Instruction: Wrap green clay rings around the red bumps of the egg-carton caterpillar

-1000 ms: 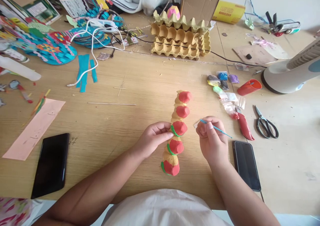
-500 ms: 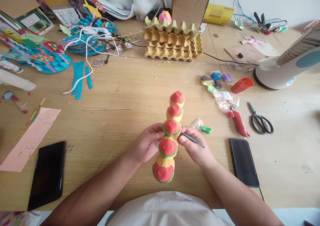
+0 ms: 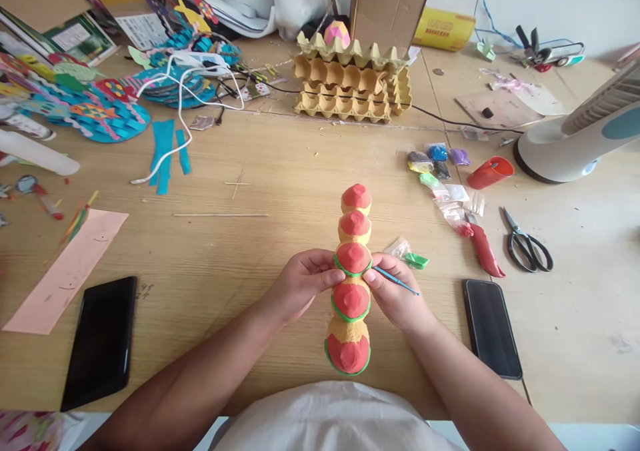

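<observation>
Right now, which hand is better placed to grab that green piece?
Likely the right hand: the green piece lies just beyond it, while the left hand is on the strip's other side, farther off. The right hand also holds a blue tool, which might get in the way.

Black device (image 3: 100,341) near left, phone (image 3: 493,328) near right; pink paper strip (image 3: 65,271) left, white appliance (image 3: 553,148) far right.

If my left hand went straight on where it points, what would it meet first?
Your left hand would first meet the red-capped strip it's touching; then probably your right hand.
</observation>
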Available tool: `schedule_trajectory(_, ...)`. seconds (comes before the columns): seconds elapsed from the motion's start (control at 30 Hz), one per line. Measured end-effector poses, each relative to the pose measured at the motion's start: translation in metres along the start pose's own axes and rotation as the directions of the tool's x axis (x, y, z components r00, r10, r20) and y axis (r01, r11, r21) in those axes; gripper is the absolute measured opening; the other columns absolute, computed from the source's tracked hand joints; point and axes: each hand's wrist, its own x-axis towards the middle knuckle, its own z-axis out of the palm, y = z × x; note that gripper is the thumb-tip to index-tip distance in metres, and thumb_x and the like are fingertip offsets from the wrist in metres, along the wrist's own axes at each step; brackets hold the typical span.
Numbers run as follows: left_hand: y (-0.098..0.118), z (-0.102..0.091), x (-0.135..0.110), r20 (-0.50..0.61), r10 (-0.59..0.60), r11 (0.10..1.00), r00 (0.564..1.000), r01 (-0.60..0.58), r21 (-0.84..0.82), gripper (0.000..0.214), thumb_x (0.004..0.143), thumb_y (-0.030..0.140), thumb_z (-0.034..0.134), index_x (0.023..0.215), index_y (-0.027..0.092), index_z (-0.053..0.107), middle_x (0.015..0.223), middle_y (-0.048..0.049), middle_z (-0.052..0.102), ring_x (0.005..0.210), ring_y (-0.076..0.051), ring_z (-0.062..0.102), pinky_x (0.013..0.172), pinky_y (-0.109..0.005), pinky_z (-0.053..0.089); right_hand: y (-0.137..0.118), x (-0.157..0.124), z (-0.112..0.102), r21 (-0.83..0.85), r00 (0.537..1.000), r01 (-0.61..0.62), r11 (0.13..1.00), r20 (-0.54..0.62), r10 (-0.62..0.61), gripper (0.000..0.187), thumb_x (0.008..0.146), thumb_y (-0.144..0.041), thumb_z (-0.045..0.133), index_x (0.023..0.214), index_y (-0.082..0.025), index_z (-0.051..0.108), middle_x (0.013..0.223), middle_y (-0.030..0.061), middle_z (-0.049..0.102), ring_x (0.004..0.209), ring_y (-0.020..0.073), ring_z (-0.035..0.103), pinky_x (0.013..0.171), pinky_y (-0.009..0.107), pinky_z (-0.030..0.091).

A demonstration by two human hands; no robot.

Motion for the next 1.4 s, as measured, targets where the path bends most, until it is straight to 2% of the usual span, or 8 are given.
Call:
schedule_trajectory(0.2, -0.0011, -0.0039, 0.0012, 0.009, 0.014, 0.996, 1.0, -0.014, 0.093, 0.02, 0.078, 0.033, 0.088, 0.09, 0.018, 0.083, 0.086, -0.0056, 0.08, 0.081, -0.018, 0.069, 0.078, -0.032, 0.055, -0.0007, -0.0003, -0.0006, -0.008, 1.0, -0.002, 1.0, 0.012, 0.002, 0.015, 0.082, -0.036, 0.089, 0.09, -0.026, 0.08, 0.086, -0.0016, 0.077, 0.078, 0.013, 0.067, 0.077, 0.025, 0.055)
schedule_trajectory(0.33, -0.0023, -0.0064, 0.0009, 0.013, 0.014, 0.993, 1.0, -0.015, 0.113, 0.02, 0.079, 0.034, 0.088, 0.088, 0.017, 0.083, 0.083, -0.0048, 0.079, 0.074, -0.015, 0.067, 0.071, -0.028, 0.054, -0.0001, -0.0002, -0.0006, 0.003, 0.999, -0.001, 1.0, 0.038, 0.001, 0.012, 0.084, -0.034, 0.088, 0.09, -0.027, 0.081, 0.087, -0.0024, 0.078, 0.078, 0.0121, 0.068, 0.078, 0.024, 0.055)
schedule_trajectory(0.53, 0.0008, -0.0027, 0.0002, 0.048, 0.021, 0.999, 0.999, -0.022, 0.027, 0.016, 0.077, 0.029, 0.09, 0.087, 0.02, 0.083, 0.084, -0.004, 0.079, 0.08, -0.016, 0.07, 0.077, -0.029, 0.055, 0.0014, -0.0001, -0.0019, 0.005, 0.999, 0.008, 1.0, 0.049, -0.008, 0.012, 0.083, -0.034, 0.088, 0.092, -0.028, 0.081, 0.086, -0.0028, 0.078, 0.08, 0.0122, 0.069, 0.08, 0.024, 0.056)
schedule_trajectory(0.67, 0.0025, -0.0013, -0.0003, 0.11, 0.029, 0.999, 0.994, -0.026, -0.035, 0.02, 0.081, 0.035, 0.087, 0.096, 0.022, 0.084, 0.087, -0.0046, 0.08, 0.082, -0.017, 0.071, 0.078, -0.03, 0.056, -0.0002, -0.0003, -0.0014, 0.014, 0.999, 0.01, 1.0, 0.038, -0.011, 0.012, 0.082, -0.034, 0.089, 0.09, -0.028, 0.081, 0.086, -0.0028, 0.078, 0.077, 0.012, 0.068, 0.076, 0.024, 0.056)
schedule_trajectory(0.77, 0.001, -0.0026, -0.0007, 0.079, 0.036, 0.999, 0.996, -0.036, 0.0, 0.017, 0.085, 0.036, 0.083, 0.096, 0.022, 0.084, 0.084, -0.0043, 0.079, 0.079, -0.017, 0.07, 0.077, -0.03, 0.055, -0.0008, -0.0001, -0.0007, 0.002, 0.999, 0.015, 1.0, 0.047, -0.015, 0.013, 0.082, -0.034, 0.088, 0.091, -0.028, 0.082, 0.085, -0.0022, 0.078, 0.078, 0.0133, 0.069, 0.078, 0.026, 0.057)
schedule_trajectory(0.97, -0.0015, -0.0054, -0.0019, 0.046, 0.05, 0.997, 0.998, -0.053, 0.051, 0.015, 0.085, 0.034, 0.083, 0.091, 0.02, 0.083, 0.081, -0.0037, 0.077, 0.078, -0.016, 0.068, 0.074, -0.029, 0.053, 0.0009, -0.0003, -0.0013, 0.003, 0.997, 0.007, 1.0, 0.081, -0.007, 0.011, 0.085, -0.034, 0.087, 0.093, -0.029, 0.082, 0.089, -0.0028, 0.08, 0.081, 0.012, 0.071, 0.081, 0.024, 0.057)
schedule_trajectory(1.17, -0.0006, -0.0049, -0.0015, 0.1, 0.023, 1.0, 0.995, -0.022, -0.012, 0.027, 0.083, 0.043, 0.084, 0.094, 0.019, 0.083, 0.08, -0.0057, 0.076, 0.078, -0.019, 0.068, 0.074, -0.032, 0.052, 0.0019, -0.001, -0.0044, -0.006, 0.997, 0.019, 1.0, 0.078, -0.019, 0.013, 0.084, -0.034, 0.087, 0.095, -0.03, 0.081, 0.091, -0.0026, 0.08, 0.082, 0.0124, 0.07, 0.082, 0.025, 0.057)
schedule_trajectory(1.4, -0.0021, -0.0014, -0.0017, 0.035, 0.003, 1.0, 0.999, -0.002, -0.015, 0.029, 0.082, 0.045, 0.083, 0.089, 0.017, 0.083, 0.082, -0.0079, 0.076, 0.08, -0.022, 0.068, 0.078, -0.038, 0.053, 0.0001, -0.0016, -0.0026, -0.048, 0.996, 0.01, 0.999, 0.088, -0.006, 0.013, 0.083, -0.036, 0.087, 0.091, -0.028, 0.081, 0.09, 0.0, 0.078, 0.083, 0.0159, 0.069, 0.082, 0.029, 0.058)
